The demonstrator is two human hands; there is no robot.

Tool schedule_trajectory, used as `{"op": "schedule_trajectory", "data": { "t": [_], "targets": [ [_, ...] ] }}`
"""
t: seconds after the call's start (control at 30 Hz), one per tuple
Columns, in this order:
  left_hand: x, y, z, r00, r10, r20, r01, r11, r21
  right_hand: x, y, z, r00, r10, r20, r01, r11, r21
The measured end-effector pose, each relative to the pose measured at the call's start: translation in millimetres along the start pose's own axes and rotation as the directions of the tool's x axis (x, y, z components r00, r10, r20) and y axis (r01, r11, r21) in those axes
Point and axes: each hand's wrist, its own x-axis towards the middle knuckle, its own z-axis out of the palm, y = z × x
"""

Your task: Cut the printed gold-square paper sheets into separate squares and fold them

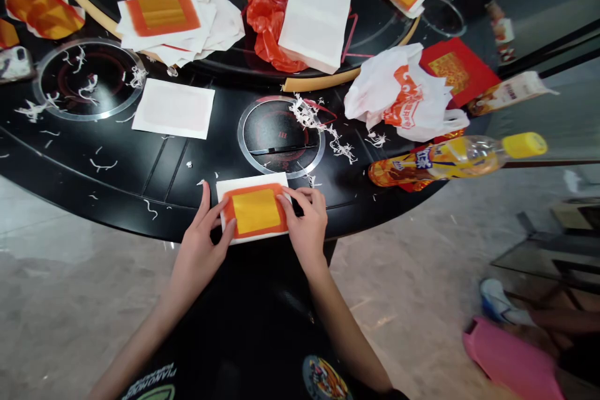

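A sheet of white paper with an orange border and a gold middle (255, 211) lies at the table's front edge, close to my body. My left hand (206, 231) grips its left edge between thumb and fingers, with the index finger raised. At the opposite side my right hand (307, 219) pinches the upper right corner. Beyond my left hand a plain white sheet (173, 108) lies flat. White paper shreds (304, 114) are scattered over a round, metal-rimmed plate (281, 137) set in the table just past the paper.
Stacked papers (225, 25), a crumpled red plastic bag (267, 6) and a white paper block (315, 22) stand farther back. To the right are a white plastic bag (375, 87), a red packet (473, 69) and a yellow-capped drink bottle (450, 159). Another person's foot (497, 300) shows beside a pink stool (510, 359).
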Motion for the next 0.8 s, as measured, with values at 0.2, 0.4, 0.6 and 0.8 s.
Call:
{"op": "schedule_trajectory", "data": {
  "t": [0.2,0.4,0.6,0.8],
  "targets": [
    [2,-3,3,0.999,0.011,-0.033,-0.012,1.000,-0.008,0,1,0,1.000,0.007,0.006,-0.007,1.000,-0.018],
    [-1,7,7,0.964,0.232,-0.131,-0.201,0.955,0.218,0,1,1,1.000,-0.008,0.007,0.008,0.999,-0.042],
    [-17,27,40,0.804,0.559,0.206,-0.577,0.647,0.498,1,2,3,1.000,-0.003,0.000,0.003,0.999,-0.041],
    [-37,19,75,0.778,0.470,0.416,-0.626,0.526,0.576,-1,1,5,1.000,-0.028,-0.008,0.028,0.996,-0.088]
  ]
}}
